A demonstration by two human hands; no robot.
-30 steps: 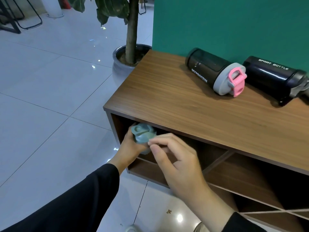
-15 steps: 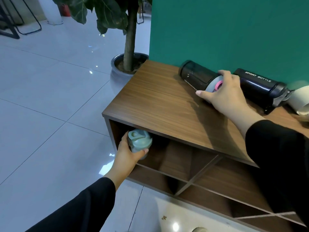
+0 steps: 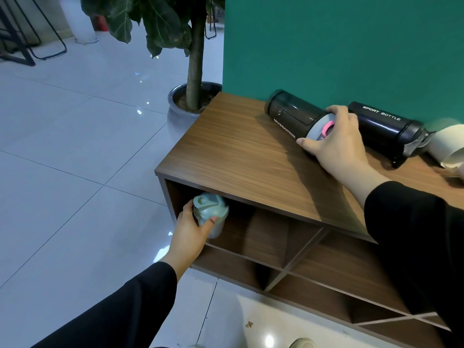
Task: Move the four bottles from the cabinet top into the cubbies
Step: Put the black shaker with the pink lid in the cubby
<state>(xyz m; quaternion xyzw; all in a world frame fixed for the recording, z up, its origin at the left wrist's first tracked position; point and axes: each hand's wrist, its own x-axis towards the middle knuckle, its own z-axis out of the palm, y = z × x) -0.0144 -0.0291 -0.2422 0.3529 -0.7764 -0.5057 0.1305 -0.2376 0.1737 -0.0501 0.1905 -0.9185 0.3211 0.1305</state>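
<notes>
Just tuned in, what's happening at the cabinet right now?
A person is moving bottles off the cabinet top into the cubbies. The left hand holds a small green bottle at the mouth of the upper left cubby. The right hand grips the lid end of the MyProtein shaker, which lies on its side on top. Beside it lie a black sport bottle and a white bottle, partly cut off.

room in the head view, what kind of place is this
Probably an office lobby or lounge, though I can't be sure: a glossy tiled floor, a potted tree beside a teal wall, and a low wooden cabinet with cubbies.
</notes>
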